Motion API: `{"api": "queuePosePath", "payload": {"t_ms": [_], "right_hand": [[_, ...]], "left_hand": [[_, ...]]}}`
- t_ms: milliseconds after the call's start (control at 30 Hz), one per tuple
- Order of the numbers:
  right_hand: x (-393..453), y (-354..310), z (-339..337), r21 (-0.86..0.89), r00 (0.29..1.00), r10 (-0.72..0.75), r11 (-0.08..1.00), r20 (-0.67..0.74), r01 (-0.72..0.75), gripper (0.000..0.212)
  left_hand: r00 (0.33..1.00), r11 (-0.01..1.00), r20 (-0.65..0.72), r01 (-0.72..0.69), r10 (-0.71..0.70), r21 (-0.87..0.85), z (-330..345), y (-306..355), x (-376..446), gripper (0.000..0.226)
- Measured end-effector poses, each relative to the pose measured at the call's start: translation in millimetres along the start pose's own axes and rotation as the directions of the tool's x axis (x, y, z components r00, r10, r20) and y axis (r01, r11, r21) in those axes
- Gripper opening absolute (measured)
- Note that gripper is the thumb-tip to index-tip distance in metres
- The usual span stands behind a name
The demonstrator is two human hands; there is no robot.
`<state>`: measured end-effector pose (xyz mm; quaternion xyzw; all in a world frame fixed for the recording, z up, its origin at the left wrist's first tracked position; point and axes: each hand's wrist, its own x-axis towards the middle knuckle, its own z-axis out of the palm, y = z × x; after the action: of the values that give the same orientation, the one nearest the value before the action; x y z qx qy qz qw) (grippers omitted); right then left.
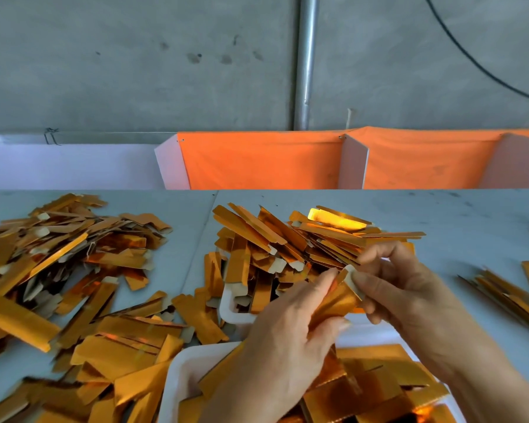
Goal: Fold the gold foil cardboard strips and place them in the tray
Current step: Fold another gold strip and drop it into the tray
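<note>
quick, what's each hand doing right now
Left hand: closed on the gold foil strip.
Right hand: fingers pinching the same strip's pale end tab.

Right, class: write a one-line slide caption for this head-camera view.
Both hands, left hand and right hand, fold a gold foil strip above a white tray, loose strips heaped around.

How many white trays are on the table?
2. One tray sits nearest the person, under the left hand. The other lies farther back, mostly buried under gold strips. More could be hidden under the piles.
</note>
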<state>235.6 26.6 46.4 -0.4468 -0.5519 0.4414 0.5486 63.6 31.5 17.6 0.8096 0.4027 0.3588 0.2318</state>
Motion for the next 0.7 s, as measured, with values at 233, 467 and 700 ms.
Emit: {"api": "queuePosePath", "payload": {"t_ms": [233, 467, 700], "right_hand": [[-2.2, -5.1, -9.7, -0.134, 0.987, 0.079, 0.989, 0.14, -0.06, 0.025], [-4.2, -7.4, 0.5, -0.195, 0.97, 0.125, 0.977, 0.209, -0.084, 0.013], [-2.8, -4.9, -2.0, -0.172, 0.966, 0.094, 0.984, 0.239, -0.053, 0.009]], "left_hand": [[1.0, 0.999, 0.001, 0.0, 0.0, -0.045, -3.2, 1.8, -1.5, 0.04], [0.999, 0.998, 0.015, -0.033, 0.032, 0.05, -1.5, 0.2, -0.3, 0.045], [0.999, 0.996, 0.03, -0.018, 0.021, -0.092, -6.0, 5.3, 1.3, 0.047]]}}
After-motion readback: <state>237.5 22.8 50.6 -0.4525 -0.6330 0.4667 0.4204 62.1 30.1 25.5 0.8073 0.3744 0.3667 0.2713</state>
